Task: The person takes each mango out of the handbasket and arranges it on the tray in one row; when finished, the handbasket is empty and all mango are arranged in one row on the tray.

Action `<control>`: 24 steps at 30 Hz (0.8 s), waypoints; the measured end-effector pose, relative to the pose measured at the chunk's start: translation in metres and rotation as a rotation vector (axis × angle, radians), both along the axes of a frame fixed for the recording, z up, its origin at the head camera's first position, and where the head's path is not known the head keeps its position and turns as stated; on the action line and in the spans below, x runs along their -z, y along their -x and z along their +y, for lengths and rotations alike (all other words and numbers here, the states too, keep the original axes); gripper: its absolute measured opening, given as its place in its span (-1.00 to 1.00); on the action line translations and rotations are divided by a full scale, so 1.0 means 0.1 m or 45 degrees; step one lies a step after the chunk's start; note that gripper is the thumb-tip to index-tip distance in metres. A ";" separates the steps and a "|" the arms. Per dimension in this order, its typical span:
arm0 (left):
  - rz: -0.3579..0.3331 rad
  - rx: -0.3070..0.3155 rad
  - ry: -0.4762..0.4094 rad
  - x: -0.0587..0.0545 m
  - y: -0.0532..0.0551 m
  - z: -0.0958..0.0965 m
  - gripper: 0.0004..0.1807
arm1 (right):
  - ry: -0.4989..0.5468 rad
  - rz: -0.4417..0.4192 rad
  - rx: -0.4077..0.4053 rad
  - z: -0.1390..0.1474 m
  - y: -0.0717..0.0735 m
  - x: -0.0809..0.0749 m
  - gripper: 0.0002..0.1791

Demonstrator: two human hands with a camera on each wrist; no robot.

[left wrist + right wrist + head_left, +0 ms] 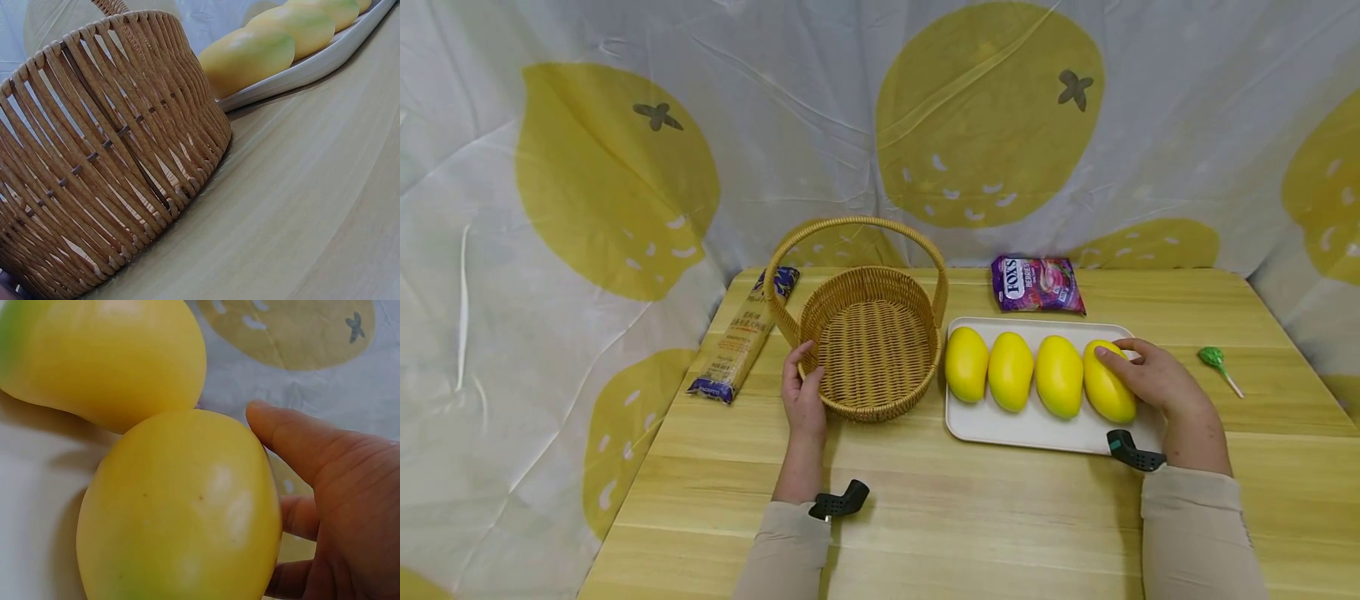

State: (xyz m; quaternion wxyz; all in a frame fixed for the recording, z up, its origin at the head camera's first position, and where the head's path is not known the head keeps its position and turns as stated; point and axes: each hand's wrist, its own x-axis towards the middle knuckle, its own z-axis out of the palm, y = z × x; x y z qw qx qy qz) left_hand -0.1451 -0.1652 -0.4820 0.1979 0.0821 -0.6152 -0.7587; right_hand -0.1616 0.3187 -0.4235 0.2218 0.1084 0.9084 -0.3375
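A round wicker basket point(880, 400) with a tall arched handle stands on the table, its inside bare. At its left side my left hand point(803, 404) holds the rim, thumb and fingertips at the edge. To the right, several yellow mangoes lie in a row on a white tray point(1000, 429). My right hand point(1165, 379) grips the rightmost mango point(1107, 387), thumb on top and fingers around its far right side. That mango point(181, 512) fills much of the right wrist view and leans against its neighbour point(106, 356). In the left wrist view the basket wall point(112, 150) hides most of the left hand.
Left of the basket lies a long pasta packet point(741, 342). Behind the tray is a purple candy bag point(1037, 285). A green lollipop point(1213, 360) lies at the right. A lemon-print cloth point(797, 108) hangs behind the wooden table point(970, 517).
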 end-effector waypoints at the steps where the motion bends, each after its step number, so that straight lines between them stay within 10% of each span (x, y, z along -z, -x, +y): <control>1: 0.002 0.000 0.000 0.00 0.00 0.00 -0.51 | -0.001 0.000 0.000 0.00 0.00 0.00 0.19; 24: 0.000 -0.036 0.057 -0.07 -0.03 -0.04 -0.57 | -0.090 0.108 -0.036 0.03 -0.05 -0.15 0.14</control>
